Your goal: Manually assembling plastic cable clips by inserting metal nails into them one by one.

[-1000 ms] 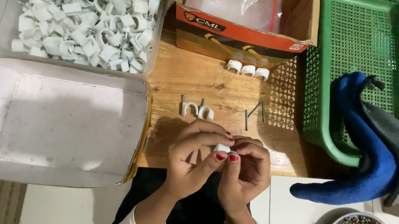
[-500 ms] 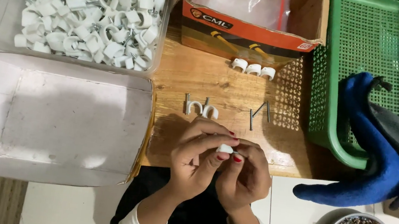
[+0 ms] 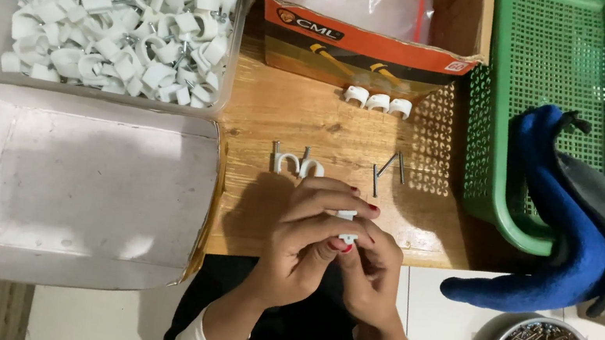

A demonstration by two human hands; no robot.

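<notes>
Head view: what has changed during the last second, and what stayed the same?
Very little. Both hands, left hand and right hand, still pinch the small white clip together. The two clips and loose nails on the wooden board have not moved.

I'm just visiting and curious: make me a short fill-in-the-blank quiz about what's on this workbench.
1. Both hands pinch a small ____ clip.
2. The basket at the right is ____.
3. Against the cardboard box stand ____ clips in a row.
4. The loose nails lie on a ____ board.

Missing words: white; green; three; wooden
</notes>
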